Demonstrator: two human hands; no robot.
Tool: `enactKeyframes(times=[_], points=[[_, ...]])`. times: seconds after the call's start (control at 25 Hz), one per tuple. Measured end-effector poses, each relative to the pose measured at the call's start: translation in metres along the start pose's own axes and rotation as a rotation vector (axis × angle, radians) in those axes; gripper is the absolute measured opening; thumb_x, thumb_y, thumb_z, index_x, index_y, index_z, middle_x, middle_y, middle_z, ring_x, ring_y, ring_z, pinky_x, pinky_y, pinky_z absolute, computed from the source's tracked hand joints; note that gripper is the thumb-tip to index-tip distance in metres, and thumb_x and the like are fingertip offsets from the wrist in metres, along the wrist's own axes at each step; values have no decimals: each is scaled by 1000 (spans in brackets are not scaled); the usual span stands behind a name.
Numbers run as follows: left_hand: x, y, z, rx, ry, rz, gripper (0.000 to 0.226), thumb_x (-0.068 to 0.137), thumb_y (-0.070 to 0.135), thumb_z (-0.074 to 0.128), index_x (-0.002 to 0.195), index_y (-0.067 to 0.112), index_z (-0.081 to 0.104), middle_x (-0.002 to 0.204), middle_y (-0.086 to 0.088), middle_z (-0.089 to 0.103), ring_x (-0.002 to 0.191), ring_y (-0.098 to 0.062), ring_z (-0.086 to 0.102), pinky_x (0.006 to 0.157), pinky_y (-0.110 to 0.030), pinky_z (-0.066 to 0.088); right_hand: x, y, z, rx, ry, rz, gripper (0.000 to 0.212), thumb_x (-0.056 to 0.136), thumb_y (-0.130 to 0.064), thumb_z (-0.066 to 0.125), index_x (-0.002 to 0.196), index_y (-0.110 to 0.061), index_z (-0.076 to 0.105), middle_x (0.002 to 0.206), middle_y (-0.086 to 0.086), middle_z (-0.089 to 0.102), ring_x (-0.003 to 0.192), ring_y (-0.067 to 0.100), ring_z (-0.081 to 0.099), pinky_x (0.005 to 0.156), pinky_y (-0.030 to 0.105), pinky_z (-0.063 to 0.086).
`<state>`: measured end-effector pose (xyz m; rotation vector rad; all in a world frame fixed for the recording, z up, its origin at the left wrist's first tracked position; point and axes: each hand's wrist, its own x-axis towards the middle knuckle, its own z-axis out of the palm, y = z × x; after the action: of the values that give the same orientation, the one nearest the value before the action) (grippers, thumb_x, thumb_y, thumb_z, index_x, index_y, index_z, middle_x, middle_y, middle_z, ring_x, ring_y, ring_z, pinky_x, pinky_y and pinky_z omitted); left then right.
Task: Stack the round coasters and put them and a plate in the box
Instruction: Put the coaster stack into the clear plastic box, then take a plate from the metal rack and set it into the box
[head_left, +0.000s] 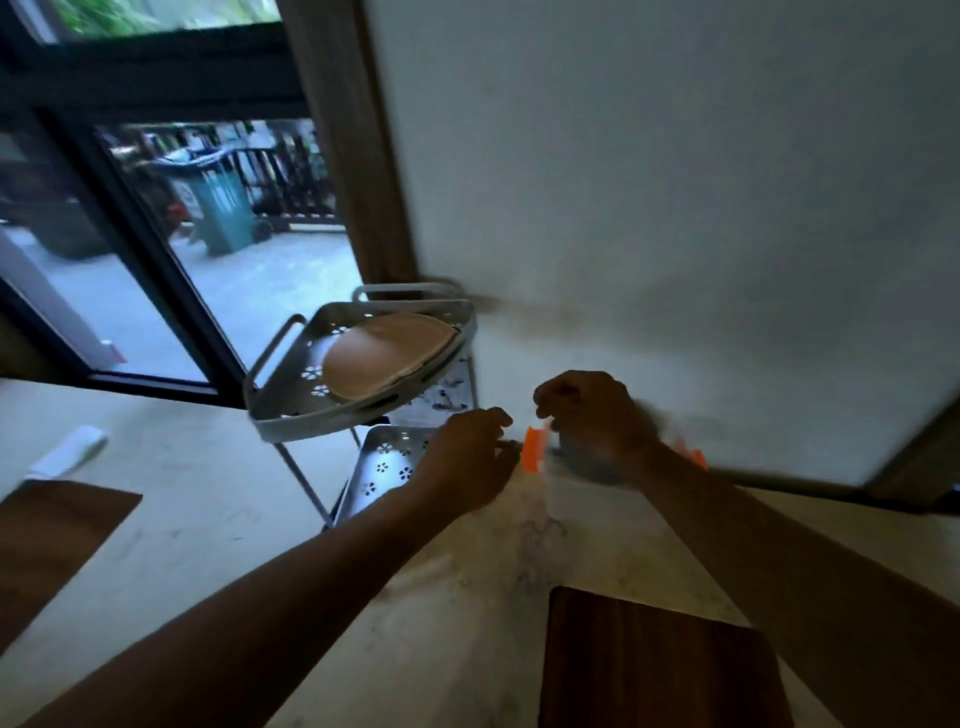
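Dark wooden board (654, 665) lies nearest, at 6 o'clock on the marble counter (467, 582). Corner rack (291, 410) at 11 o'clock carries the plate (387, 358) on its upper tier, untouched. Box (582, 493), translucent with orange clips (535, 449), sits at centre. Left hand (467, 462) curls loosely at its 9 o'clock edge; right hand (592, 415) is bunched above it, fingers pressed together, contents blurred. Coasters not discernible. Judged step: working at the box. Next: fetch plate, needing a lift clear of the rack rim.
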<state>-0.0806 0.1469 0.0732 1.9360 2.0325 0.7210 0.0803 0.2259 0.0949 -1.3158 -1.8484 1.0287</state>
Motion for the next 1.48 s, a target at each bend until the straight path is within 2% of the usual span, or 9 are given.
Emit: enactKeyframes(times=[0.08,0.28,0.52,0.64,0.84,0.96,1.08,1.28,1.48], points=[[-26,-4,-34,14,44,44,25,88,31,63,111,22,65,108,0,70,82,-8,60,66,-19,42,-3,-30,14,133,-36,17,17,87,-23,69,89,-7,74,79,6,76,64,17,71,57,23,53],[-54,-20,-115,65,311,121,2,87,22,67,87,20,68,80,9,62,62,3,51,55,-7,35,-3,-75,49,83,-86,32,24,86,-34,68,72,-15,73,67,-1,76,58,12,71,49,19,47],[-43,-55,-149,66,369,45,33,83,25,75,113,13,70,116,-8,69,93,-22,65,79,-31,50,7,-100,87,65,-89,207,38,81,-45,69,69,-10,73,56,0,73,56,17,72,56,27,58],[-31,-66,-145,50,291,5,38,84,32,73,119,17,67,123,-6,66,96,-22,65,81,-31,50,12,-105,101,56,-56,229,45,80,-54,68,65,-12,72,52,-1,71,46,13,67,45,21,52],[-21,-74,-130,35,215,26,32,86,30,70,114,17,69,118,-6,69,93,-21,66,79,-37,57,21,-114,109,-21,9,263,26,80,-32,68,67,-9,71,48,-2,68,42,10,64,46,19,47],[-18,-74,-126,39,195,53,18,87,25,68,103,19,72,105,-5,72,85,-19,66,71,-37,59,22,-115,109,-160,40,49,24,85,-22,58,70,-8,70,59,1,66,53,16,60,57,24,48],[-12,-68,-132,-33,241,87,11,89,21,65,98,19,71,104,-5,70,84,-17,65,71,-37,59,21,-126,100,-120,80,-190,21,93,-26,58,77,-15,67,64,-8,60,59,4,55,54,8,40],[4,-37,-163,-288,439,98,17,95,16,58,109,15,68,99,-1,72,78,-10,68,62,-20,54,30,-166,72,77,81,-288,21,94,-27,59,93,-9,68,88,9,70,84,28,68,77,42,59],[16,-7,-189,-519,412,82,27,92,6,61,118,15,61,101,-7,70,71,-10,71,51,-17,52,20,-194,-1,-243,24,-553,17,92,-29,63,87,-15,69,76,-11,69,70,0,68,64,11,48]])
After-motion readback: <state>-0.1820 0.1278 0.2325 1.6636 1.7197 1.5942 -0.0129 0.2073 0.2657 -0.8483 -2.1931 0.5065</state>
